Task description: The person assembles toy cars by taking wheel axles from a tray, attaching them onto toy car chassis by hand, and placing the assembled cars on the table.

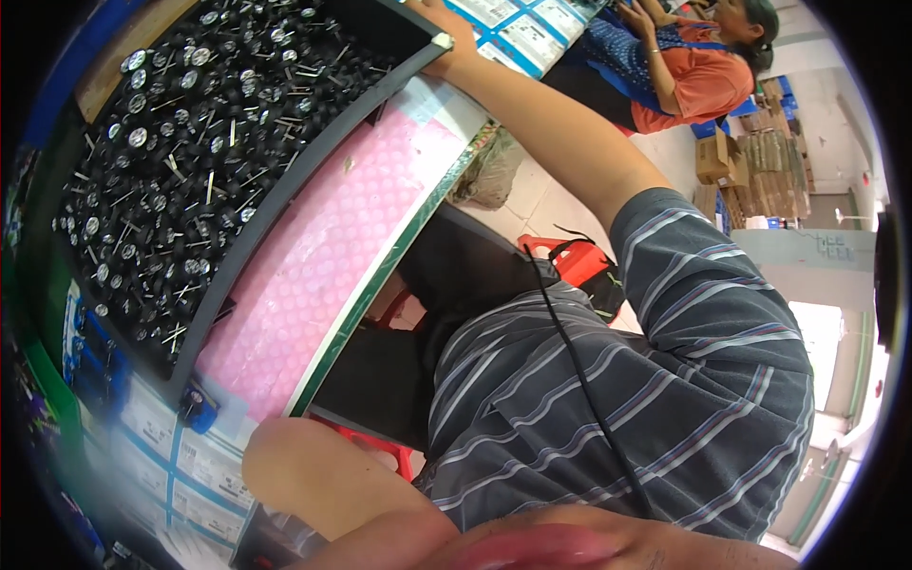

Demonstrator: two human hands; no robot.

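Note:
A big black bin fills the upper left, heaped with small black round parts, many with shiny silver discs and thin metal pins. My right arm reaches out across the top, and my right hand is at the bin's near right corner, its fingers bent over the rim and partly cut off by the picture's edge. My bare left arm is bent at the lower left; its hand is out of sight. Between the bin and me lies a pink bubbled sheet on the tabletop, bordered by a green edge strip.
White sheets with blue bands cover the table at either side. A small blue object sits by the bin's lower corner. Beyond my right arm a co-worker in orange stands near cardboard boxes. A red stool is on the floor.

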